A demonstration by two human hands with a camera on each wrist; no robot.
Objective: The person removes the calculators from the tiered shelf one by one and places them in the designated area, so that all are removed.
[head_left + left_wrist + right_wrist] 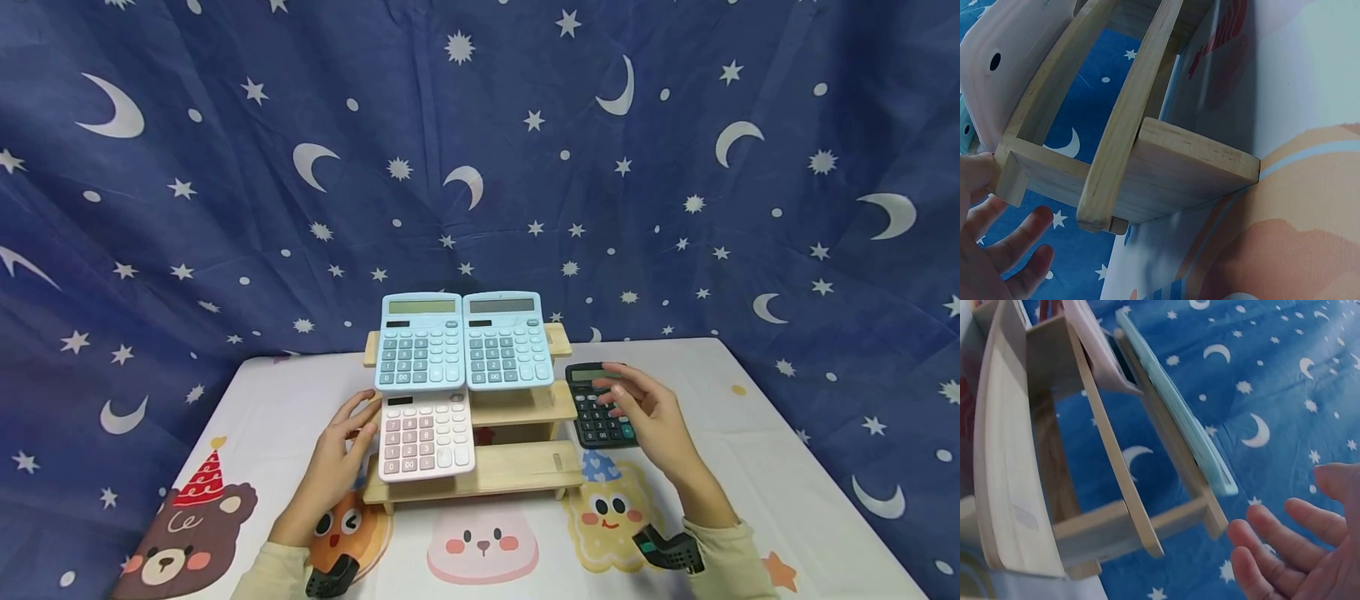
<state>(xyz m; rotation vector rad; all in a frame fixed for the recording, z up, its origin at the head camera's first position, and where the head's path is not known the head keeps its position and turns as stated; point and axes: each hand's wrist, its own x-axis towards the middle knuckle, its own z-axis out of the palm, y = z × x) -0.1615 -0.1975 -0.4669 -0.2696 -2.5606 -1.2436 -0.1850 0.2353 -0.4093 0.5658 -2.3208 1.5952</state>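
Note:
Two light blue calculators, a left one (pixel 421 342) and a right one (pixel 508 340), lean side by side on the top tier of a wooden stepped stand (pixel 517 468). Below the left one, a pink-and-white calculator (pixel 427 437) rests on the stand, its upper edge hidden. My left hand (pixel 337 454) is at the pink calculator's left side; in the left wrist view its fingers (pixel 1025 228) are spread by the stand's end, and whether they touch it is unclear. On the right, a black calculator (pixel 600 408) lies partly behind my right hand (pixel 656 417), whose fingers are loosely bent around nothing.
A white tablecloth (pixel 300 379) printed with cartoon animals covers the table. Behind it hangs a dark blue curtain (pixel 480 100) with moons and stars. Each forearm wears a black wrist strap, the right one (pixel 671 550) and the left one (pixel 332 577).

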